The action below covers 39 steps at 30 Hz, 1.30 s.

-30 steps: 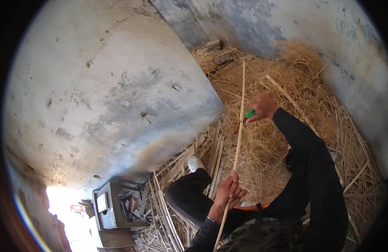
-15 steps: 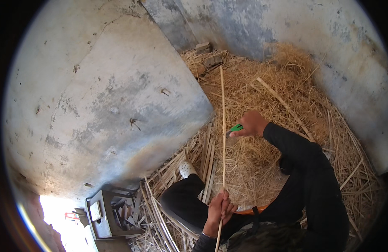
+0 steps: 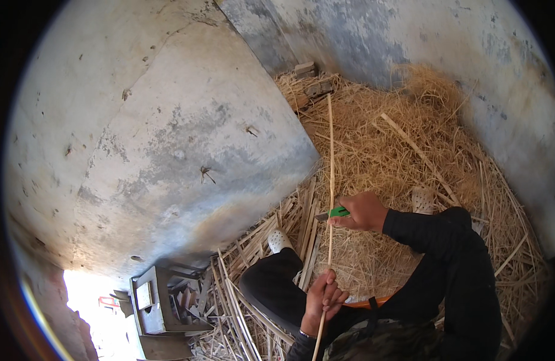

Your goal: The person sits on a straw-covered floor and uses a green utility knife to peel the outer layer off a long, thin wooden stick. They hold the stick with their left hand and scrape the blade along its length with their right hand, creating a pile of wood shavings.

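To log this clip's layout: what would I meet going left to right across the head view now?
Bright opening, boxy piece of furniture, left white shoe, left hand, right hand, right white shoe.

Blotchy wall (image 3: 187, 126) (grey in patches), bricks (image 3: 306, 69), boxy furniture (image 3: 154, 314).

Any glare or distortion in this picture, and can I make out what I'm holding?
Head view: the bright white opening at lower left is blown out, a coloured flare beside it; head view: curved black borders flank the scene; head view: the long, thin tan wooden-looking stick and green-handled cutting tool are clearly distinguishable.
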Tool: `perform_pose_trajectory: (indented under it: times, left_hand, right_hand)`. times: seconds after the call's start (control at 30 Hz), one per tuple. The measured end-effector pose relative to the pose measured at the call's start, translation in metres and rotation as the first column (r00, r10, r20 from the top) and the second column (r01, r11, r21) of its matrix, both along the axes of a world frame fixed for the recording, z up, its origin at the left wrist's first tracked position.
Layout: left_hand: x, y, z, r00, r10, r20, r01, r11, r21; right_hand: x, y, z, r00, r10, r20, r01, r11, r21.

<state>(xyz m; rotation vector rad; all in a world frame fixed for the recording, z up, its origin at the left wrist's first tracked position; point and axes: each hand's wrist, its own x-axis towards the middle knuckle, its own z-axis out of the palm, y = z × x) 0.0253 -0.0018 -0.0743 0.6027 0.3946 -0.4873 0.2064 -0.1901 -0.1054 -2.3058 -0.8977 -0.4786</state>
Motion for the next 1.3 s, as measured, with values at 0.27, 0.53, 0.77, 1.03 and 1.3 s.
perform_pose_trajectory:
  times: [0.27,0.53,0.77,1.03,1.3]
  left_hand:
    - [0.000,-0.008,-0.008,0.997,-0.071,-0.001,0.071,0.997,-0.017]
    - [-0.003,-0.014,-0.006,0.986,-0.116,0.124,0.065,0.933,0.353]
    - [-0.007,-0.018,0.007,0.989,-0.139,0.039,0.126,0.964,0.235]
    - [-0.010,-0.014,0.007,0.995,-0.093,0.034,0.080,0.957,0.280]
    - [-0.011,-0.017,0.004,0.988,-0.144,0.048,0.130,0.966,0.224]
  right_hand:
    - [0.030,-0.022,-0.003,0.985,-0.074,0.159,0.081,0.996,-0.040]
    - [0.010,-0.007,0.010,0.977,-0.084,-0.196,0.083,0.996,-0.011]
    - [0.059,-0.020,-0.004,0.525,0.204,-0.826,0.342,0.839,0.424]
    - [0.025,-0.035,0.045,0.935,0.053,-0.350,0.138,0.855,0.500]
    - [0.035,-0.020,0.029,0.577,0.409,-0.706,0.412,0.601,0.685]
